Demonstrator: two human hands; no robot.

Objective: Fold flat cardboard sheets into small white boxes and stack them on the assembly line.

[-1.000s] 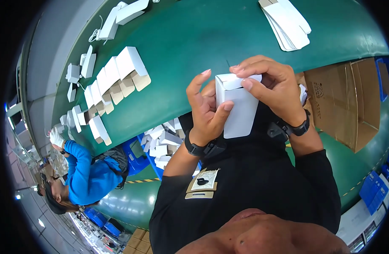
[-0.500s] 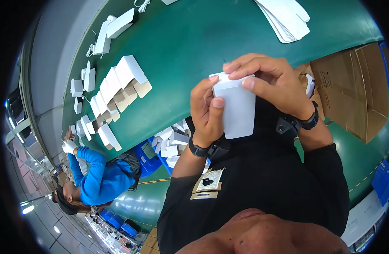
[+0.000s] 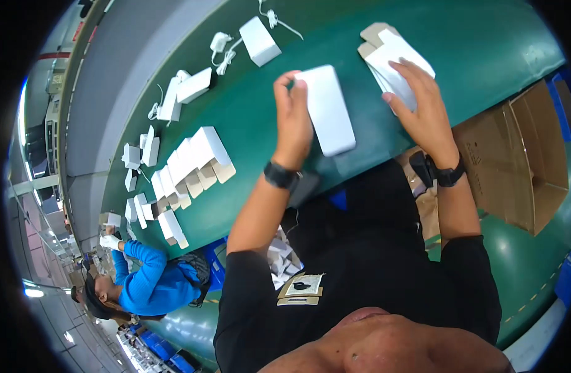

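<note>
My left hand (image 3: 293, 115) grips the upper left edge of a long white carton (image 3: 330, 115) between thumb and fingers. The carton is at the near part of the green table (image 3: 260, 140), its rounded end toward me. My right hand (image 3: 422, 102) lies over a small stack of flat white cartons (image 3: 394, 59) farther right, fingers apart on the top one. Brown inner sides show on the stack's far flaps. I wear a dark band with a small black device on each wrist.
Left of my hands stands a row of white boxes (image 3: 189, 163) with open flaps. Beyond are white adapters with cables (image 3: 220, 43) and a white box (image 3: 259, 42). A large cardboard box (image 3: 509, 161) stands at right. A co-worker in blue (image 3: 148, 273) works at far left.
Both hands moved apart and forward over the table. My right hand let go of the white carton and went right to the flat stack; my left hand keeps the carton.
</note>
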